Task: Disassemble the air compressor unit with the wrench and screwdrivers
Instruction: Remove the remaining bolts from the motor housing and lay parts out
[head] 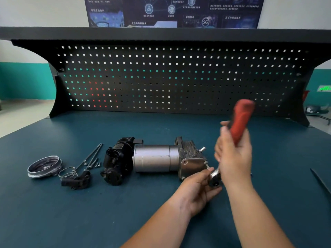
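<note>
Dark teal bench top (71, 212) w/ black perforated pegboard (161, 77) behind. Blue poster (172, 11) on the white-and-teal wall above. Silver-and-black air compressor unit (155, 158) lies on its side mid-bench. Right hand (234, 154) grips the red-handled ratchet wrench (240, 120), blurred. Left hand (198, 187) pinches its metal head at the unit's right end. Left of unit: round metal cover (44, 166), long bolts (91, 156), black connector (78, 181).

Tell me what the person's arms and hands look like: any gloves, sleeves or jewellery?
The left hand and right hand are bare: no gloves, rings or watch show. The forearms are bare too, with no sleeve in view down to the picture's edge.
</note>
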The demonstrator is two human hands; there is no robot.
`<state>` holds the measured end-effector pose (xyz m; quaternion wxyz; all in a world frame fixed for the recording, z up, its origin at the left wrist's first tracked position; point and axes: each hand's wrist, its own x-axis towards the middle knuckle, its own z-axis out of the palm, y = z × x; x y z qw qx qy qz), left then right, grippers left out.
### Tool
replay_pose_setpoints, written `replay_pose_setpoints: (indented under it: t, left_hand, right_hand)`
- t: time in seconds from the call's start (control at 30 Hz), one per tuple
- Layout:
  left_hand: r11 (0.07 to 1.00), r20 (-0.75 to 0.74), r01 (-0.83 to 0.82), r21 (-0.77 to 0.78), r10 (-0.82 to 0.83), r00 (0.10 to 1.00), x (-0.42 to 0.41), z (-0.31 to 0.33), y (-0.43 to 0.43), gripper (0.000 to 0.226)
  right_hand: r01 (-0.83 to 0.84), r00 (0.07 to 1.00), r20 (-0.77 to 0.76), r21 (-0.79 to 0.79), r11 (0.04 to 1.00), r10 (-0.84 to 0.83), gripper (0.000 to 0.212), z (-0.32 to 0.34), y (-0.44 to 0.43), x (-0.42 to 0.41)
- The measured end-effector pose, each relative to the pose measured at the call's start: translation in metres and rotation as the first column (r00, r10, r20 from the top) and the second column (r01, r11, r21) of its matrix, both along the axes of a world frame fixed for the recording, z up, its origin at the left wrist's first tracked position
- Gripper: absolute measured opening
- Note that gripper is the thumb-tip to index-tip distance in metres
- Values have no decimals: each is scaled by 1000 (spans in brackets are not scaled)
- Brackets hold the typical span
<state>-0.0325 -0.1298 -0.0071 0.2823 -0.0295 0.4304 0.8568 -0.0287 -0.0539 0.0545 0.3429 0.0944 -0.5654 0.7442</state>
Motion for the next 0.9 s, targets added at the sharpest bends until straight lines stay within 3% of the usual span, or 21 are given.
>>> replay_pose_setpoints:
  t: [0.1,0.2,0.3,0.4,0.43,0.5,0.6,0.67,0.73,0.83,0.9]
  left_hand:
    - [998,-52,50,25,-49,997,0,-1,-2,27]
    - [998,-88,60,35,-56,994,0,-2,-3,46]
    - [999,-72,16,-31,-18,997,-2,-3,-3,38]
    - [999,-32,-11,-53,10,999,-4,-2,-2,15]
    - [998,-18,-18,-56,17,1000,-4,-2,-2,14]
    - [998,3,-21,-55,21,1000,-4,-1,0,15]
    - [999,21,-10,-51,12,1000,-3,1,2,15]
    - [998,27,-7,-60,9,1000,-3,1,2,15]
    - [999,36,-6,-50,8,999,-3,1,1,14]
    - [1000,38,-16,-23,17,999,-2,0,0,15]
    - [1000,22,-14,-4,15,1000,-2,-2,0,15]
  right_hand:
    - [52,991,-135,468,882,13,12,-10,-16,6]
    - [84,981,-188,637,766,48,15,-13,-26,9]
    - [108,984,-174,470,876,-27,11,-12,-22,7]
    - [88,996,-16,7,996,-88,3,-5,-9,1]
    - [104,994,34,-168,980,-100,7,-3,-1,-3]
    - [132,988,141,-496,858,-71,16,0,17,-7]
    - [165,966,253,-768,619,56,19,-6,38,-12]
    - [191,954,288,-797,574,81,19,-10,42,-14]
    - [191,959,278,-775,603,54,14,-9,40,-15]
    - [158,978,205,-631,759,-34,8,-1,31,-13]
    - [83,995,81,-442,893,-52,10,0,21,-8]
